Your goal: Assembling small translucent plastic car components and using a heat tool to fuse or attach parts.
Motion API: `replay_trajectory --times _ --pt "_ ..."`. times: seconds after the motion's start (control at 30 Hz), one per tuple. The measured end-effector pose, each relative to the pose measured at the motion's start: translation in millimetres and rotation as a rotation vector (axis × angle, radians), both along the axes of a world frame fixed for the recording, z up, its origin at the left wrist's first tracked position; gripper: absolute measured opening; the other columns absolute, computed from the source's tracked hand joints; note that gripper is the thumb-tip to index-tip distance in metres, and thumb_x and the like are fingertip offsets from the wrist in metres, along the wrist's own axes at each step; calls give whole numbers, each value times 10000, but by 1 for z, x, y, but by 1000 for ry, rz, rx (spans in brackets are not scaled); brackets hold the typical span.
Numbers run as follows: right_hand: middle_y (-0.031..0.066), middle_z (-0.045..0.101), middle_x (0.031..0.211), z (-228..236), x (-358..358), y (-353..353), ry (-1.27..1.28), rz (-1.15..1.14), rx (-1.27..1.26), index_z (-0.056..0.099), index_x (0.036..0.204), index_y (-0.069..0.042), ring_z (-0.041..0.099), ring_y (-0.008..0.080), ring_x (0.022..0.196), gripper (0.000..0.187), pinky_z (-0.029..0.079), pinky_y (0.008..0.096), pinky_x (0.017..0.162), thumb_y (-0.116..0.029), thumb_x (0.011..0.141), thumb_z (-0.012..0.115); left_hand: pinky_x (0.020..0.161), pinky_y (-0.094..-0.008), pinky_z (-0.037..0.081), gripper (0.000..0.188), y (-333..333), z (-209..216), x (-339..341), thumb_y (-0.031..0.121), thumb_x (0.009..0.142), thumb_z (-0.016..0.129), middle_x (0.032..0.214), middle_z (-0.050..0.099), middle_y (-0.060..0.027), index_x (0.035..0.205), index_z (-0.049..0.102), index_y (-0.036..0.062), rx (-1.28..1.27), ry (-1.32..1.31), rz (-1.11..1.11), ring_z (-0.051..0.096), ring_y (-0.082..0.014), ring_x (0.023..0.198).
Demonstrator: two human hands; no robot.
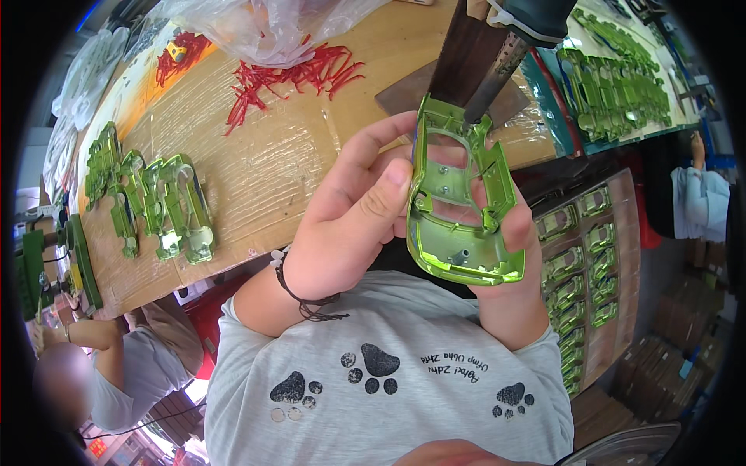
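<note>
Between my two hands is a glossy green toy car body shell (447, 237), tilted, its hollow inside facing up toward me. My left hand (338, 213) grips its left side, thumb on the rim and fingers behind. On the right side my right hand (515, 231) holds the lower edge; most of its fingers are hidden behind the shell. A metal-nozzled tool (497, 74) with a black upper part hangs beside a dark upright post, its tip at the shell's far end. I cannot tell whether the tip touches the plastic.
Several green shells (175, 206) lie on the cardboard-covered table (311, 155) at left. Thin red plastic pieces (260, 85) spread below a clear plastic bag (256, 31). More shells fill a rack (614, 93) and a board (625, 295) at right. Co-workers sit at left (148, 373) and far right (695, 202).
</note>
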State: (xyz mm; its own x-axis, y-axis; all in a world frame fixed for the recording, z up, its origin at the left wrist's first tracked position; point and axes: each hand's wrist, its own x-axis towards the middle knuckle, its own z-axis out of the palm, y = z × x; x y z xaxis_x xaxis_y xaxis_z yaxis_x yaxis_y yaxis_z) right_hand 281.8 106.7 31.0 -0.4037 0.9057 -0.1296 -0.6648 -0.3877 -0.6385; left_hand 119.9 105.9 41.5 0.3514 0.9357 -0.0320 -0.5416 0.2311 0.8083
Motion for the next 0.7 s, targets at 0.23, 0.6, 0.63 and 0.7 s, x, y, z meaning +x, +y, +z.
replay_trajectory --times 0.23,0.6,0.63,0.7 --pt "107 427 1383 2 -2 0 -9 -1 27 277 1411 -31 511 276 1236 1015 491 485 1003 -497 696 826 881 -321 537 576 0 -1 -2 293 1039 431 1364 508 -158 1469 189 -3 17 8 9 593 -251 1158" --pt "113 429 1391 3 -2 0 -36 5 25 278 1418 -51 511 269 1244 1011 487 476 1010 -510 698 820 873 -338 545 586 1 0 -3 296 1039 431 1356 513 -156 1471 181 -11 10 31 3 611 -282 1136" --pt "113 429 1391 3 -2 0 -36 4 25 278 1418 -51 511 269 1244 1011 487 476 1010 -510 698 820 874 -340 545 587 1 1 -2 295 1040 429 1355 514 -156 1471 179 -14 9 49 15 613 -286 1134" --pt "115 441 1382 0 -4 -2 -14 -16 0 262 1431 -50 514 269 1244 1024 490 465 1012 -501 702 821 883 -343 542 588 1 -2 -5 294 1040 429 1358 511 -157 1472 177 -15 4 27 -16 609 -281 1142"
